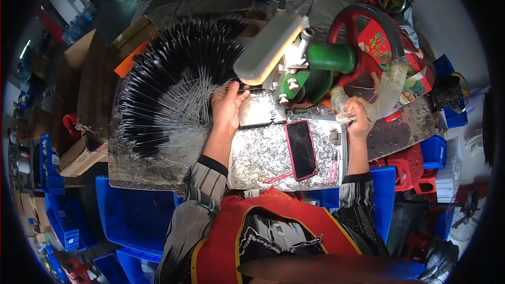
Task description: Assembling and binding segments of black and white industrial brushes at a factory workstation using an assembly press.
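Thin grey metal rods are spread in a wide fan across the left half of the desk, their dark tips pointing outward and their inner ends converging near the green press.

In the head view, the left hand is laid at the point where the rods converge, with its fingers pinched narrowly on what looks like a single rod end just beside the press's steel base block; whether more than one rod is held cannot be told. The right hand is closed around the plastic-wrapped rim of the red handwheel, low on the side nearest the person.

The rods are judged to be light, stiff along their length yet easily bent, and smooth enough to slip if gripped loosely. They are best taken near the inner end, between thumb and forefinger, so that the rest of the fan is not dragged along. The cut ends and the silvery shavings lying in the tray in front of the press are likely sharp, so a sliding grip is to be avoided.

A phone in a red case and a pair of pink snips are lying on the shavings, between the two forearms. Blue plastic bins are stacked below the desk edge.
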A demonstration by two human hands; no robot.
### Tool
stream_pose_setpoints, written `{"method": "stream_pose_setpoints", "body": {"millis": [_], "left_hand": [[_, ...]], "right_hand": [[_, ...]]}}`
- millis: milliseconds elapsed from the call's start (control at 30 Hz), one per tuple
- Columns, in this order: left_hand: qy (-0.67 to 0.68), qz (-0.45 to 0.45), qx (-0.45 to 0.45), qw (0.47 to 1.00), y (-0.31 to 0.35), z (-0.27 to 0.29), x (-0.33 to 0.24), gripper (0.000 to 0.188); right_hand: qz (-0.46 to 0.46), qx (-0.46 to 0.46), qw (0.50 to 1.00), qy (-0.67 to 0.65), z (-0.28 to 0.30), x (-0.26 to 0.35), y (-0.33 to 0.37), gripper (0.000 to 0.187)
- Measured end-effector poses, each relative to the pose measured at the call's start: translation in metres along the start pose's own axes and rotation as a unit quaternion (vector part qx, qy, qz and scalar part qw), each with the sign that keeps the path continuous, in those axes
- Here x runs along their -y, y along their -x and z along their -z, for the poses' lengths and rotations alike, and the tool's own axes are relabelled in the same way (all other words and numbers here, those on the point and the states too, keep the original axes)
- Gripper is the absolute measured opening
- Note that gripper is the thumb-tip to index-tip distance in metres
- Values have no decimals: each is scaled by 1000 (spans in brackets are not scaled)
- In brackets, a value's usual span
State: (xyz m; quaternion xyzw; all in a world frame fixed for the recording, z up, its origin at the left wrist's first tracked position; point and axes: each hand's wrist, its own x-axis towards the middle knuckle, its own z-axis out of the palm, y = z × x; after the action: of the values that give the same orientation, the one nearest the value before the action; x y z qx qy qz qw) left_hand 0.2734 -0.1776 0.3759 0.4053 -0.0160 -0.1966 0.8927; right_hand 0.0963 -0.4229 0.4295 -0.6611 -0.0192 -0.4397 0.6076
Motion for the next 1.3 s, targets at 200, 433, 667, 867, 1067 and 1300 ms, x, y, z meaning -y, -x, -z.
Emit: {"method": "stream_pose_setpoints", "body": {"millis": [200, 433, 667, 867, 1067, 1300], "left_hand": [[-232, 80, -17, 969, 9, 16, -21, 31], [-388, -14, 28, 921, 56, 12, -41, 22], [-768, -410, -67, 488, 54, 5, -68, 77], [-854, -244, -71, 453, 14, 20, -62, 84], [-810, -309, -76, 492, 18, 33, -75, 65], [-667, -407, -88, 618, 40, 60, -110, 54]], "right_hand": [[17, 13, 1000, -1, 4, -11, 1, 21], [23, -33, 999, -11, 3, -12, 2, 17], [4, -44, 999, -17, 4, -13, 4, 15], [-1, -55, 998, -23, 3, -12, 5, 4], [3, -67, 997, -29, 2, -14, 7, 14], [22, -65, 997, -19, -3, -10, 4, 6]]}}
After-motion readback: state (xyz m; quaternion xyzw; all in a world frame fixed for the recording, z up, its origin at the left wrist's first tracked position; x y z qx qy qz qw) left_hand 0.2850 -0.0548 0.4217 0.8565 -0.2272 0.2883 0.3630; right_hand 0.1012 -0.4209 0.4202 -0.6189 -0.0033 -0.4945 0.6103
